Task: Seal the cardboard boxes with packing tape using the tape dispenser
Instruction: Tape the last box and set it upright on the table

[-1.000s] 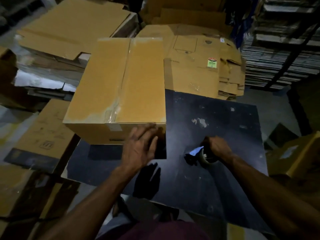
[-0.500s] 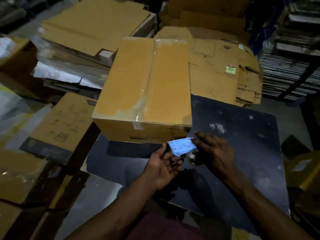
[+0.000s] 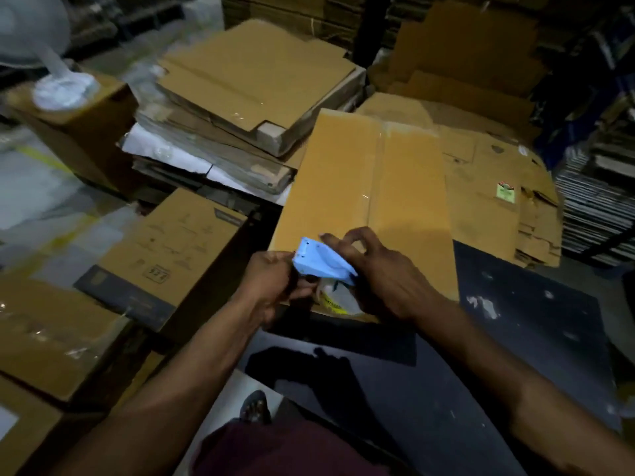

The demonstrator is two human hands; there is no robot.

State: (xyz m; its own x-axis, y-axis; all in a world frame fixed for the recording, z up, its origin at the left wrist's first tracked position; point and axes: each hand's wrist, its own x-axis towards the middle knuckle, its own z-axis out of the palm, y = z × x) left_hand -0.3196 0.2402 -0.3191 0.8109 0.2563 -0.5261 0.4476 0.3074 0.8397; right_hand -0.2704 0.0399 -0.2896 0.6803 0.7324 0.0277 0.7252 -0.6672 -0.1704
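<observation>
**Tape dispenser held in both hands at the near edge of the box**

Grip: left hand (image 3: 271, 286) curled round the left end of the light-blue tape dispenser (image 3: 321, 261); right hand (image 3: 385, 280) wrapped over its right side, fingers (image 3: 338, 240) hooked above the blue plate, thumb side hidden. Roll of packing tape (image 3: 335, 298) seen beneath the plate, pale with a yellowish rim, partly covered by both hands.

Position: dispenser raised in front of the near edge of the closed cardboard box (image 3: 371, 187), overlapping that edge in view; contact with the box not determinable. Box flaps shut, with a strip of clear glossy tape along the centre seam (image 3: 374, 173).

Support: box resting on a dark tabletop (image 3: 536, 338) marked with pale scuffs, shadows of the hands cast on its near part.

Surroundings: stacks of flattened cardboard (image 3: 254, 84) behind and left of the box; further flattened cartons (image 3: 494, 187) just right of it, one with a green sticker (image 3: 505, 193). Printed carton (image 3: 171, 249) to the left, lower than the table. Blurred white object (image 3: 51, 73) on a box at far left, not identifiable.
</observation>
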